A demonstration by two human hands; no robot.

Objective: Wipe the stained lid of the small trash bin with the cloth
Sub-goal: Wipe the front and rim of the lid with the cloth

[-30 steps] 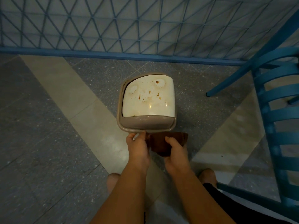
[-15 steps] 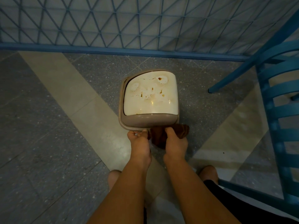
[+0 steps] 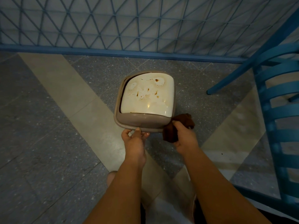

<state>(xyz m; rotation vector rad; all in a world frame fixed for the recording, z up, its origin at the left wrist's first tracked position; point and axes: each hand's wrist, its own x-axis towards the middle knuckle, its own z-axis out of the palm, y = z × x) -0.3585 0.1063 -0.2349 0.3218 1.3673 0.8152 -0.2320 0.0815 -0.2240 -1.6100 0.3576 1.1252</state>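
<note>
A small taupe trash bin (image 3: pixel 140 122) stands on the floor in the middle of the view. Its cream swing lid (image 3: pixel 148 96) carries brown stains and pale dried rings on its upper half. My left hand (image 3: pixel 135 139) grips the bin's near rim, thumb on top and fingers under the edge. My right hand (image 3: pixel 184 137) holds a bunched dark brown cloth (image 3: pixel 179 125) at the bin's near right corner, just beside the rim. The cloth is off the lid.
A blue slatted chair (image 3: pixel 278 101) stands close on the right, one leg (image 3: pixel 226 80) reaching toward the bin. A blue lattice railing (image 3: pixel 113 26) runs along the far side. Grey and beige floor tiles (image 3: pixel 48 126) spread to the left. My knees show below.
My right hand has carried the cloth from in front of the bin out to its near right corner. My left hand has stayed on the bin's near rim.
</note>
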